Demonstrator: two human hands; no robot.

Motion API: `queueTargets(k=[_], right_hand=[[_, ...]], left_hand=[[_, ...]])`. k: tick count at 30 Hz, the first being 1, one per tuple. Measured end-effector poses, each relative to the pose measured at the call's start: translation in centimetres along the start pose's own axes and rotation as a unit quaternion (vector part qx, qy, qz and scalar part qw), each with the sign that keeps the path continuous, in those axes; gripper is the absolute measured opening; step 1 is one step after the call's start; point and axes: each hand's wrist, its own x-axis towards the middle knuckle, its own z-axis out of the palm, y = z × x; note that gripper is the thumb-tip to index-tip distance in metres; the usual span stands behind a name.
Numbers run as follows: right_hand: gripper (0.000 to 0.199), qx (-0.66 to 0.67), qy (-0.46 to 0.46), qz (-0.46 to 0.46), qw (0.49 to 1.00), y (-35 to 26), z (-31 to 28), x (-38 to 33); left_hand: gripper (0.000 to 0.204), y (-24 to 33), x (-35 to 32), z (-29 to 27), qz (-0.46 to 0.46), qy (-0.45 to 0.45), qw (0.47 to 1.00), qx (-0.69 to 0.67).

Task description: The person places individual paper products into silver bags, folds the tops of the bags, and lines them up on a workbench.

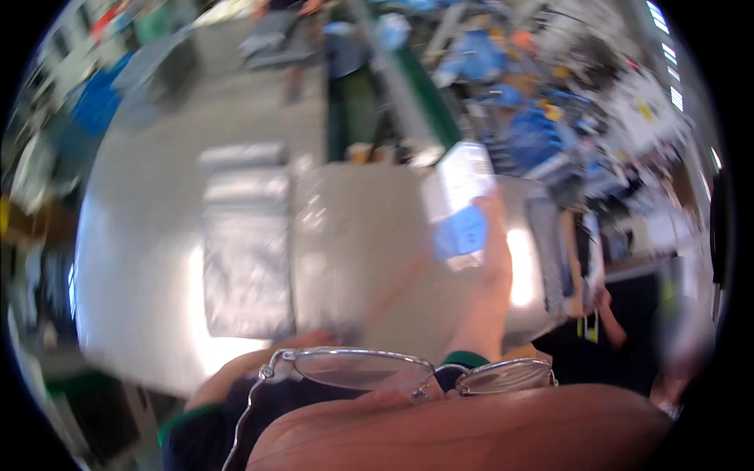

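My right hand reaches forward over the metal table, its fingers closed on a white and blue packet. Motion smears the packet, and its exact kind does not show. Low at the table's near edge is my left hand, blurred and partly hidden, so its fingers cannot be made out. Beyond and left of it lies a flat grey plastic-wrapped package, apart from both hands. Crumpled clear plastic lies beside that package.
The shiny metal table spreads ahead and left. A green-edged conveyor runs away beyond it. Blue bundles crowd the far right. Another person in dark clothes is close on the right. Grey folded goods lie at the far end.
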Motion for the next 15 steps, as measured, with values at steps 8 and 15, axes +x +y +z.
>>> queueTargets(k=[8,15], right_hand=[[0.086,0.064,0.224,-0.487,0.842,-12.0,-7.1,-25.5],[0.038,0.091,0.035,-0.745,0.66,-13.7,9.6,-38.8]], left_hand=[[0.057,2.5,0.0,0.6,-0.049,0.032,0.985,0.161],[0.026,4.8,-17.6,-6.5,-0.556,-0.026,0.822,-0.117]])
